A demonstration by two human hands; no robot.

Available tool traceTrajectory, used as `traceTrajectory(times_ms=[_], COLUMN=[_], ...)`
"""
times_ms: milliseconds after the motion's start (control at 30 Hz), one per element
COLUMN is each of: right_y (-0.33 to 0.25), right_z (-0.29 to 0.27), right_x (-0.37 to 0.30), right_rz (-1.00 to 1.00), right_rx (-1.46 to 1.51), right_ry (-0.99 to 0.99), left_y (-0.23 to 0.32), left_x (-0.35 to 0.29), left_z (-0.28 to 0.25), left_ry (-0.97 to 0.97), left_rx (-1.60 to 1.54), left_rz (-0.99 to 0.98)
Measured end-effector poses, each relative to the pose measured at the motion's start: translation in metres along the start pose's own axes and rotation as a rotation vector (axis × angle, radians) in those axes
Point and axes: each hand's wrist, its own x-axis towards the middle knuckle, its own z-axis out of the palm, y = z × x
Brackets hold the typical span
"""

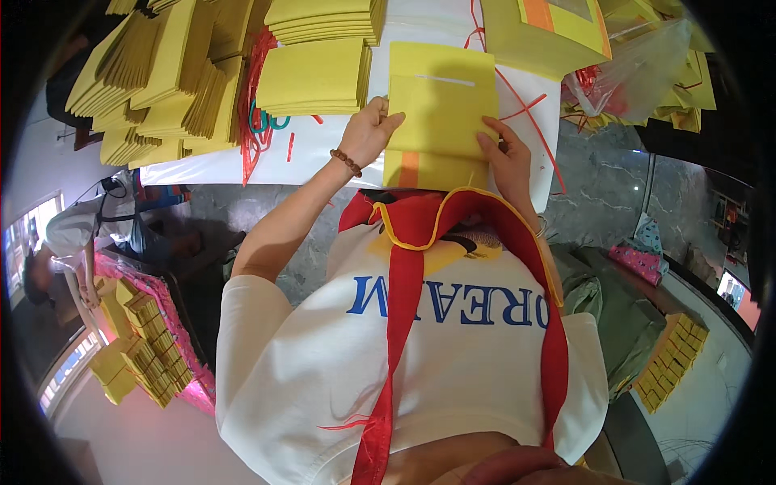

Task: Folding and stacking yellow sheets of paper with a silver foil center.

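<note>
Yellow paper (442, 113): keep level at the near edge of the white table (311, 144), grasping its left side with the left hand (370, 132) and pinching its right with the right hand (509, 155), evenly, without creasing

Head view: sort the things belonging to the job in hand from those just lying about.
Likely part of the job:
yellow paper piece, left hand and right hand at its edges
stacked yellow paper
red strips

Apparently just lying about:
pink patterned cloth
green sheeting
</note>
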Motion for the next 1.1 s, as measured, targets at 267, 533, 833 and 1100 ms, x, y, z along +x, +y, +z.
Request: traceTrajectory(times_ms=[267, 533, 833, 1100], right_y=[0.01, 0.017, 0.007, -0.002], right_z=[0.007, 0.012, 0.016, 0.001], right_x=[0.002, 0.002, -0.002, -0.002], right_rz=[0.118, 0.043, 0.018, 0.216], right_rx=[0.186, 0.178, 0.155, 0.314], right_ry=[0.002, 0.091, 0.13, -0.019], left_y=[-0.012, 0.014, 0.057, 0.024], left_x=[0.006, -0.009, -0.006, 0.005], left_z=[0.003, 0.0, 0.025, 0.048], left_ry=[0.011, 0.053, 0.216, 0.055], left_rx=[-0.064, -0.108, 0.708, 1.001], left_rz=[-0.056, -0.098, 0.799, 0.724])
